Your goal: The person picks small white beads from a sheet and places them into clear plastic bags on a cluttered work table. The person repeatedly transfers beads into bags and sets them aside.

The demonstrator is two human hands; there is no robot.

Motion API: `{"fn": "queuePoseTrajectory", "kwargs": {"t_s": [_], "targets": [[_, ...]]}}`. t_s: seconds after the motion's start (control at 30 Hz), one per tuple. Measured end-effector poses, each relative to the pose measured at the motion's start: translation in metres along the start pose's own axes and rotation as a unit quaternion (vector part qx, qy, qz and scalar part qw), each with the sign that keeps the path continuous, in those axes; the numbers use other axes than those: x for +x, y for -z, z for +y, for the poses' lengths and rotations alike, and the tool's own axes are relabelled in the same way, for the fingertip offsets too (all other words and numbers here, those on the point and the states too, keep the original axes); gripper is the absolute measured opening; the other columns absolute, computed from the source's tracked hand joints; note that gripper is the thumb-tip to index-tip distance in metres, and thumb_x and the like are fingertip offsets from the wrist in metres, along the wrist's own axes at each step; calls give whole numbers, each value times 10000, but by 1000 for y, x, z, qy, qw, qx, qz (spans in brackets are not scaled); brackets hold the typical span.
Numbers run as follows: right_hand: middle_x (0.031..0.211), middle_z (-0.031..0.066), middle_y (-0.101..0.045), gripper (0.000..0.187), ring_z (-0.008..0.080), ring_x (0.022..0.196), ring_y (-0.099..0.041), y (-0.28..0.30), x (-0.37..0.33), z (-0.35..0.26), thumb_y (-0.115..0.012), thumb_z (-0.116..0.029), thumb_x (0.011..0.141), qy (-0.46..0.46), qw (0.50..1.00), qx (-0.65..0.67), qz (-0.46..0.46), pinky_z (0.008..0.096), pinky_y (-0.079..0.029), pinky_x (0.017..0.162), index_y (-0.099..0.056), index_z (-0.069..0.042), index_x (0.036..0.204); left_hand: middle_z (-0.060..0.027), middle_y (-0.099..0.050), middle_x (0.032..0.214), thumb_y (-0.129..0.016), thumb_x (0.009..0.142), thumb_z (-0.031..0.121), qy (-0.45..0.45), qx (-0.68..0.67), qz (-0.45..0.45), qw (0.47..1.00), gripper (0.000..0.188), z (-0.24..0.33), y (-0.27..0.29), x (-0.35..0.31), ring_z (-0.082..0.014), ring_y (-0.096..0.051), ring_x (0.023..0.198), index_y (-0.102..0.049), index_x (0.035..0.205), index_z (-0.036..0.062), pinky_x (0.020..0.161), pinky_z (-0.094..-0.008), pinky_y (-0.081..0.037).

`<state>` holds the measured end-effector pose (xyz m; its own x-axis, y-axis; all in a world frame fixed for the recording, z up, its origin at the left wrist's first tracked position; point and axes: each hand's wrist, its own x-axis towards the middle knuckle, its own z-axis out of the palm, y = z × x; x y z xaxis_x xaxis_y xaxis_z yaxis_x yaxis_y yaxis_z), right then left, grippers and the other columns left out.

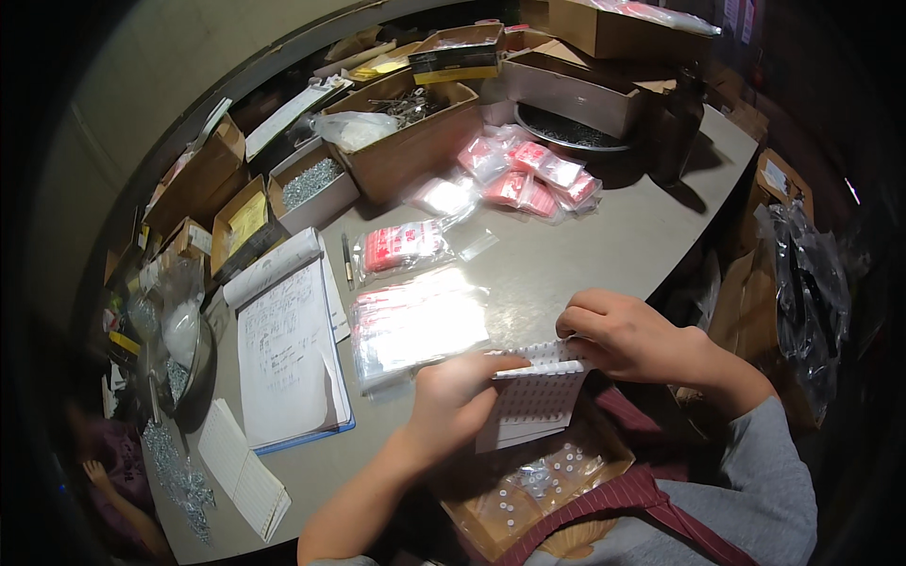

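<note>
Several printed white sheets (538,396) stand at the near edge of the bench (576,255), the left hand's (448,401) fingers pinched closed on their 9 o'clock side, the right hand's (618,332) closed on their 1 o'clock corner; from them, a cardboard box (616,457) lies at 6 o'clock, clear bags (420,330) at 10, a notebook (283,368) at 9

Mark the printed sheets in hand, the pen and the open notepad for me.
Printed sheets (538,397): head view, middle of the front face.
Pen (347,262): head view, middle of the barrel.
Open notepad (286,357): head view, written page.
</note>
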<state>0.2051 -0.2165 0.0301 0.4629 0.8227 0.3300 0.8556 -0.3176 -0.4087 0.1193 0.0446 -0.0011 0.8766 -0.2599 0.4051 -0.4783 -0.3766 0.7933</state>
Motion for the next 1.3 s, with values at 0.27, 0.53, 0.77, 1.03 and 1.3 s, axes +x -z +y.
{"fn": "queuePoseTrajectory", "kwargs": {"t_s": [0.27, 0.53, 0.77, 1.03, 1.3], "targets": [[911, 138, -623, 159, 352, 845, -632, 1, 0, 1, -696, -15, 824, 35, 999, -17, 2, 424, -524, 724, -624, -47, 961, -161, -734, 874, -613, 824, 8, 111, -36, -10, 993, 328, 6, 4, 2, -228, -697, 746, -738, 1127, 21, 715, -334, -555], [903, 66, -659, 165, 175, 842, -660, 28, 25, 15, -675, 46, 805, -61, 978, 188, -72, 335, -524, 721, -670, -7, 961, -117, -710, 803, -681, 888, 95, 269, -182, 2, 946, 212, 3, 2, 7, -119, -639, 720, -731, 1065, -10, 660, -315, -525], [787, 114, -675, 160, 202, 771, -669, 14, 154, 65, -685, -138, 853, -72, 984, 110, -119, 356, -528, 725, -672, 1, 932, -204, -715, 908, -608, 853, 47, 84, -47, -41, 995, 263, -2, -9, -5, -298, -709, 786, -720, 1091, 24, 715, -377, -542], [859, 215, -692, 218, 377, 809, -671, -29, 216, 117, -700, -193, 848, -27, 979, -115, -163, 444, -517, 746, -666, 10, 922, -232, -705, 956, -598, 815, 50, 67, -66, -35, 995, 303, -12, -16, -6, -405, -696, 875, -717, 1092, 17, 793, -423, -559], [708, 147, -698, 390, 242, 637, -708, -9, 205, 122, -775, -347, 854, -155, 951, -96, -249, 365, -550, 568, -709, 37, 884, -219, -711, 965, -610, 806, 76, 63, -37, -29, 997, 286, -13, -19, -7, -412, -689, 883, -722, 1063, 21, 790, -441, -562]]}}
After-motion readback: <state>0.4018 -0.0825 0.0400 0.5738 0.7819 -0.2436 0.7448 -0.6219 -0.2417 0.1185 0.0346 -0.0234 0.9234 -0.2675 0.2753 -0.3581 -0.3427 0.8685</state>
